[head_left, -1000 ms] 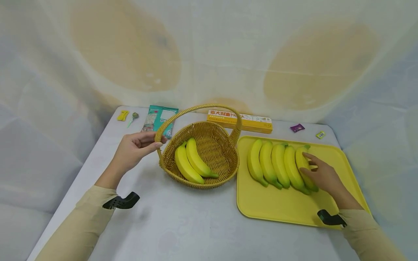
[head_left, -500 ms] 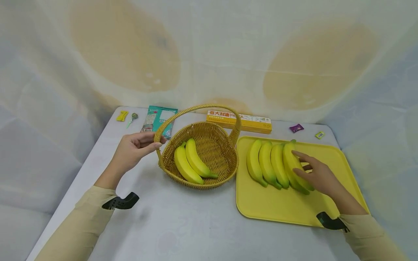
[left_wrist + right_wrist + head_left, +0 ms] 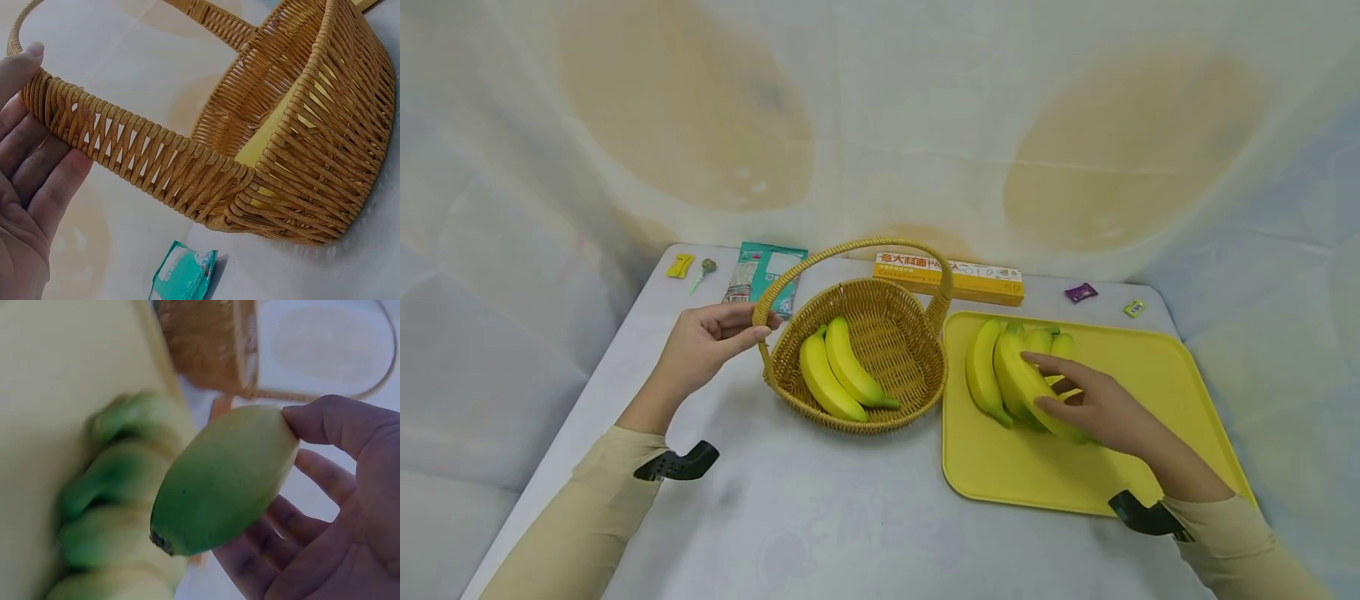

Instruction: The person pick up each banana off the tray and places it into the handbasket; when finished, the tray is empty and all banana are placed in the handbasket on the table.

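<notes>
My left hand pinches the handle of a wicker basket between thumb and fingers. Inside the basket two bananas lie side by side. With thumb and fingers my right hand grips one banana, raised above the others on a yellow tray. In the right wrist view its green tip points down and to the left. Several other bananas lie in a row on the tray, some partly hidden behind the held banana and the hand.
Behind the basket lie a teal packet and a yellow pasta box. A yellow wrapper and a lollipop lie at the back left. Two small candies, one purple, one yellow-green, lie behind the tray.
My right hand has lifted the rightmost banana off the tray and carried it left over the row, towards the basket. The left hand and basket have stayed in place.
</notes>
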Tool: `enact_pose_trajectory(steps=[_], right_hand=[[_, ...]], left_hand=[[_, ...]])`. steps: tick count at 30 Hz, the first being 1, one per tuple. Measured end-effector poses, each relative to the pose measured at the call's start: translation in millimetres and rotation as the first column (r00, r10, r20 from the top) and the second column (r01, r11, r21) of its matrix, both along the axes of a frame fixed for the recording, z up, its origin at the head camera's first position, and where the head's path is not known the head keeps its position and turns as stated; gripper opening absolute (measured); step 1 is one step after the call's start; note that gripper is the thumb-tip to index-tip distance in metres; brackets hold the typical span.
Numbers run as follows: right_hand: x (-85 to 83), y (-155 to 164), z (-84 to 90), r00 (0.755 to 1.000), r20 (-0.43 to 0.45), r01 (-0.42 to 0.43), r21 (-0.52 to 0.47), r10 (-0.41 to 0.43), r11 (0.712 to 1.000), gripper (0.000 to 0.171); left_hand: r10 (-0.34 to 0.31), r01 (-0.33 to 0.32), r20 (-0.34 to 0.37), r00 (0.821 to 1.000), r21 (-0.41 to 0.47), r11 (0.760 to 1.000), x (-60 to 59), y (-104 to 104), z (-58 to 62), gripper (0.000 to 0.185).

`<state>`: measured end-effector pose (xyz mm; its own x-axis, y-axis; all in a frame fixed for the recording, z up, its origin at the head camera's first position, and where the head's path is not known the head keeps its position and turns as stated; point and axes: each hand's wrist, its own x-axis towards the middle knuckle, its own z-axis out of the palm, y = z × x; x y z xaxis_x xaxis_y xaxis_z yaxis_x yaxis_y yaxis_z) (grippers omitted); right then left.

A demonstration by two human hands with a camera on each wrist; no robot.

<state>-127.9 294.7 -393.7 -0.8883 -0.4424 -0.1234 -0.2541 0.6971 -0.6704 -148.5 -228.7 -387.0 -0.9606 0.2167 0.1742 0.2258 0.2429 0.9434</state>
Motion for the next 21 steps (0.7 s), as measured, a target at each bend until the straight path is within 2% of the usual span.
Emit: enact_pose_trajectory(steps=[4,9,16,21], right_hand=[[5.1,-17,9.7,0.998,0.029,-0.057,-0.049,0.059,0.997,0.056],[5.4,-38,19.8,0.988,0.021,-0.149,-0.094,0.152,0.984,0.057],[-8.8,-72,20.8,0.971,0.049,-0.227,-0.118,0.234,0.967,0.057],[-23.9,-100,19.6,0.963,0.073,-0.249,-0.120,0.259,0.961,0.057]], left_hand=[[0.002,-0.002,-0.004,1.000,0.000,1.000,-0.4,0,-0.1,0.033],[0.009,-0.009,-0.005,1.000,-0.010,1.000,-0.7,0,-0.5,0.032],[0.003,-0.003,-0.006,1.000,-0.009,1.000,-0.8,0,-0.3,0.033],[-0.002,0.002,-0.007,1.000,-0.001,1.000,-0.9,0,-0.5,0.033]])
